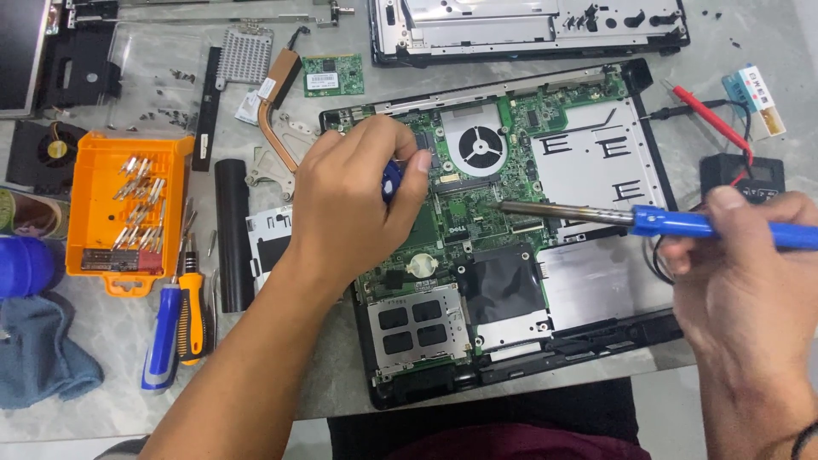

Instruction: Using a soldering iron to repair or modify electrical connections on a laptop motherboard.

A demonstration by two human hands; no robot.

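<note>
An opened laptop base (596, 328) lies in front of me with its green motherboard (477, 200) and round fan (477, 149) exposed. My left hand (354, 200) rests over the board's left side, fingers closed around a small blue-handled tool (391, 179) whose tip is hidden. My right hand (750, 281) holds a blue-handled soldering iron (682, 223); its metal tip touches the board near the centre, just below the fan.
An orange bit tray (89, 213) and two screwdrivers (179, 315) lie left. A black cylinder (233, 234), copper heat pipe (273, 128), small green card (333, 75) and loose screws sit behind. Another laptop shell (528, 30) is at the back. Multimeter probes (707, 115) lie right.
</note>
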